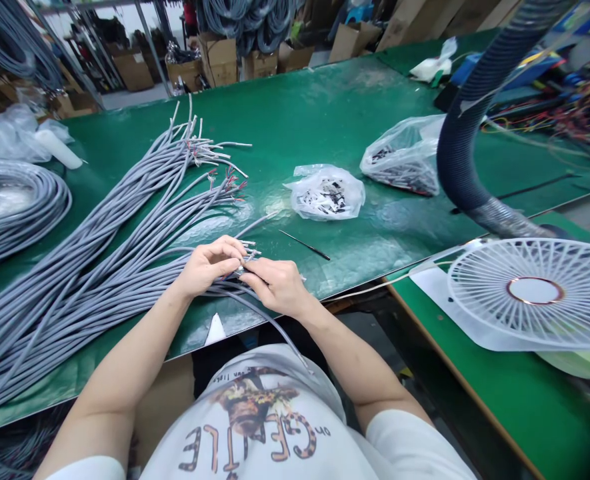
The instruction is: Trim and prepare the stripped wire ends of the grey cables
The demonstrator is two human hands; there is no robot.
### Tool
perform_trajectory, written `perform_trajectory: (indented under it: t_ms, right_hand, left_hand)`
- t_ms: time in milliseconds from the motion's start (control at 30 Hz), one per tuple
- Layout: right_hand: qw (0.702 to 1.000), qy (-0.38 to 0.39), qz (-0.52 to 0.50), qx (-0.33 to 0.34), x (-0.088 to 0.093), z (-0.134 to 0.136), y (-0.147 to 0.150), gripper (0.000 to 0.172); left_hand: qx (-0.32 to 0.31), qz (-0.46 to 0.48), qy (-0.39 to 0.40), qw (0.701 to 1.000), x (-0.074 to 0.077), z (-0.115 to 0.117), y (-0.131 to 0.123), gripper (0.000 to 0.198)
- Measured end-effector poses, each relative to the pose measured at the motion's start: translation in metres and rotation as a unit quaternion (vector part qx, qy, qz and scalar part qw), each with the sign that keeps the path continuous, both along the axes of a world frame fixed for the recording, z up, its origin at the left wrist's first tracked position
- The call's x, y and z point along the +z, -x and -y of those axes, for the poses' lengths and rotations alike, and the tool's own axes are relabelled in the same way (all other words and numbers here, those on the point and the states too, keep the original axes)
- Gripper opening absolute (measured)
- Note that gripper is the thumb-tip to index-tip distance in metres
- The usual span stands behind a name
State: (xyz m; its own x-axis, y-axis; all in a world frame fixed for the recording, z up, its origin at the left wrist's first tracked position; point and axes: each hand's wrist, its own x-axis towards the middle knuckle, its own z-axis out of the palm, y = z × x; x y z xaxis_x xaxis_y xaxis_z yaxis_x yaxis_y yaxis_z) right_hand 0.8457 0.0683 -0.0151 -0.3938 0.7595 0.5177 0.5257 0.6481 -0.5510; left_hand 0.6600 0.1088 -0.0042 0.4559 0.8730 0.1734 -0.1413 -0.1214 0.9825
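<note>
My left hand and my right hand meet over the front part of the bench, fingertips nearly touching. Both are closed in a pinch. Between them is the end of a grey cable, held in my left fingers, with a small whitish piece at the fingertips too small to name. Under and beside my hands lies a thick bundle of grey cables, with stripped ends near my fingers. More cable ends with red and white wires fan out beyond. A thin dark-handled tool lies right of my hands.
Two clear plastic bags, one of small black and white parts and one of dark parts, lie beyond. A black flexible hose arches down at right, above a white round fan. Coiled grey cable rests at left.
</note>
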Motion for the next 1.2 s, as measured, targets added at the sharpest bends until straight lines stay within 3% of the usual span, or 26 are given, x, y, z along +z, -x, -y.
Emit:
perform_trajectory:
  t_ms: [567, 1000, 1200]
  right_hand:
    - [1.000, 0.001, -0.016, 0.009, -0.001, -0.005, -0.002, 0.026]
    - [0.999, -0.006, -0.001, 0.035, 0.001, -0.005, -0.003, 0.023]
    - [0.994, 0.045, -0.096, 0.020, 0.007, -0.006, -0.012, 0.023]
  left_hand:
    - [0.033, 0.072, 0.087, 0.993, -0.001, -0.002, -0.004, 0.015]
    - [0.031, 0.081, 0.092, 0.992, -0.003, -0.001, -0.006, 0.013]
    - [0.041, 0.093, 0.099, 0.990, -0.006, -0.001, -0.008, 0.014]
